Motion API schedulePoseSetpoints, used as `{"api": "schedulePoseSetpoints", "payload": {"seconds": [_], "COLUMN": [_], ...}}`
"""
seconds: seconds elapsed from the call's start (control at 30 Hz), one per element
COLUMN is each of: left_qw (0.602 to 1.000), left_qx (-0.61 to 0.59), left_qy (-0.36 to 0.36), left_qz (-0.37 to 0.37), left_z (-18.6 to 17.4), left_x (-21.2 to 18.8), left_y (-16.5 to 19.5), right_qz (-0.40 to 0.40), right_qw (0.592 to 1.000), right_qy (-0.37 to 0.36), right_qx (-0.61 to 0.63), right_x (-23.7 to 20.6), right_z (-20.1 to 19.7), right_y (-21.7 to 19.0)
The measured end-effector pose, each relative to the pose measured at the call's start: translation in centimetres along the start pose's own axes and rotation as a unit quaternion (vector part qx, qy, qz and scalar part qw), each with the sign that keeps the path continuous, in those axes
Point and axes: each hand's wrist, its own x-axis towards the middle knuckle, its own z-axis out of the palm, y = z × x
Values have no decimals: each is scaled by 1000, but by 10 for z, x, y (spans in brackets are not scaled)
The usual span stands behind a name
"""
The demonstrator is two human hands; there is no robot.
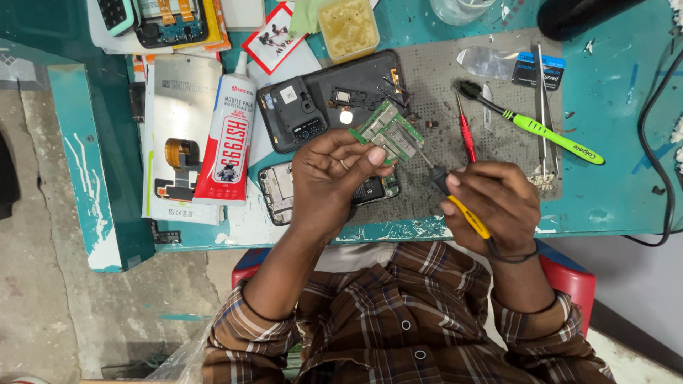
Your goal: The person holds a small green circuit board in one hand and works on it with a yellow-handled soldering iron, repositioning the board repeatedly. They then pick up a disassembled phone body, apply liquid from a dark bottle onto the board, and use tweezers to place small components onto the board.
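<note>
My left hand (331, 174) holds a small green circuit board (388, 131) by its lower edge, lifted above the bench. My right hand (494, 203) grips a soldering iron (459, 203) with a yellow and black handle. Its thin tip points up and left and touches the board's right edge. Under my left hand lies an opened phone body (277, 192). A black phone back cover (320, 99) rests just beyond the board on the grey work mat (441, 78).
A white and red glue tube (228, 135) lies at left on a phone screen panel (174, 142). A red screwdriver (466, 135), green toothbrush (541, 128), tweezers (544, 114) and a yellow flux tub (348, 27) sit on the teal bench. A black cable (658, 142) runs at right.
</note>
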Motion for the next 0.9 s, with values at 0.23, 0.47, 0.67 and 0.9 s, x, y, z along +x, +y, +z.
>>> {"api": "schedulePoseSetpoints", "payload": {"seconds": [0.23, 0.47, 0.67, 0.9], "left_qw": [1000, 1000, 1000, 998], "left_qx": [5, 7, -11, -52], "left_qy": [-9, -10, 14, 7], "left_qz": [6, 6, 2, 26], "left_z": [-1, -1, -2, 0], "left_x": [0, 0, 1, 2], "left_y": [-2, -2, -2, 4], "right_qz": [-10, 19, 27, 22], "right_qw": [1000, 1000, 999, 997], "right_qy": [-29, -6, -2, 69], "right_qx": [-2, -11, -17, 29], "right_x": [2, 0, -1, -19], "right_z": [-1, 0, 0, -3], "right_y": [-1, -1, -2, 1]}}
